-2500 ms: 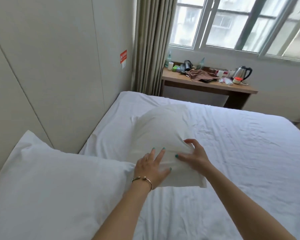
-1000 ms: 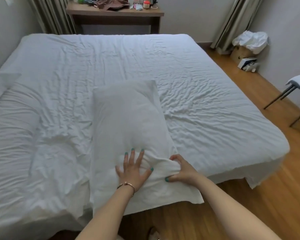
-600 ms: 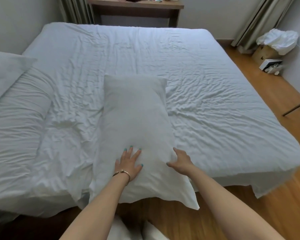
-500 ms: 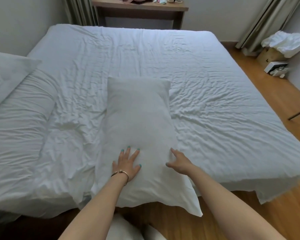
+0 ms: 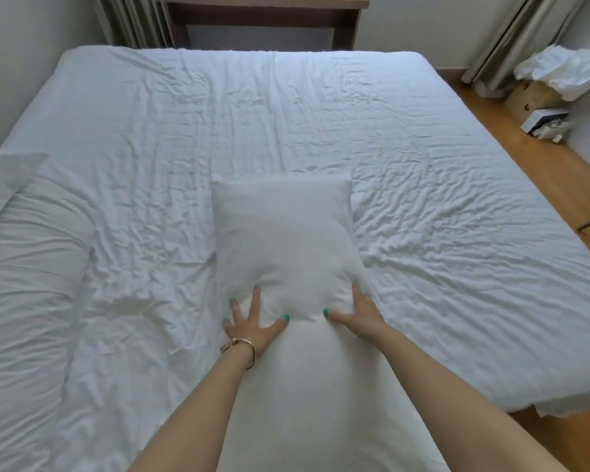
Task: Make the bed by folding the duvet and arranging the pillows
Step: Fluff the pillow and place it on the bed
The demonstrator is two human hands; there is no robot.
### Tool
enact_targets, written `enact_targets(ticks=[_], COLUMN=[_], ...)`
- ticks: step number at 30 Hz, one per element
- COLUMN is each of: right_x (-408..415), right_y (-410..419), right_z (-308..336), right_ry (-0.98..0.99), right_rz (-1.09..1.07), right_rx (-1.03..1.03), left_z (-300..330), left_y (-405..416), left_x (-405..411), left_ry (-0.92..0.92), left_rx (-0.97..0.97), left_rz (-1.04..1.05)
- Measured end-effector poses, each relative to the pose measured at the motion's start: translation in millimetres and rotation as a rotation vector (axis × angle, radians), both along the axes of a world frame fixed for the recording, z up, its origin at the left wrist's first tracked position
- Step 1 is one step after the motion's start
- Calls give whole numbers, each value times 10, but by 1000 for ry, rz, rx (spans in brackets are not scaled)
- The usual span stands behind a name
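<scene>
Both hands now lie flat with fingers spread: the left hand (image 5: 249,321) and right hand (image 5: 361,313) press the near end of the pillow (image 5: 283,240). A second ago the right hand pinched the slack case; that grip is released. The pillow lies lengthwise mid-bed (image 5: 457,206), so it probably still needs moving to the head.

Two pillows are lying on one bed (image 5: 184,137): one pillow (image 5: 283,240) near centre, another (image 5: 4,178) at the left edge. Two hands are showing, the left hand (image 5: 249,321) and the right hand (image 5: 358,310). One desk (image 5: 263,5) is standing far.
</scene>
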State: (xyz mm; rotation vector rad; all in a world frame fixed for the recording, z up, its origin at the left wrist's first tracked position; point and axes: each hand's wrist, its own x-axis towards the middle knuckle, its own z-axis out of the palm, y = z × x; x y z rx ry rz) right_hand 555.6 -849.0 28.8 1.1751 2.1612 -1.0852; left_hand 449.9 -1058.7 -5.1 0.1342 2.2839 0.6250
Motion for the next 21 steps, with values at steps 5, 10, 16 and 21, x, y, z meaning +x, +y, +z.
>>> enact_targets(ticks=[5,10,16,21], right_x=[-131,-160,-41,116], right_y=[164,40,-171,-356], right_z=[-169,-70,205,604], right_ry=[-113,3,247,425], right_rz=[-178,-189,-100,-120], right_rx=[36,40,134,196], left_z=[-21,-41,163,658], left_y=[34,39,16,-78], left_x=[-299,-383,-186,-3], left_ry=[-4,16,184,362], left_rx=[20,34,246,314], left_rz=[51,125,96,63])
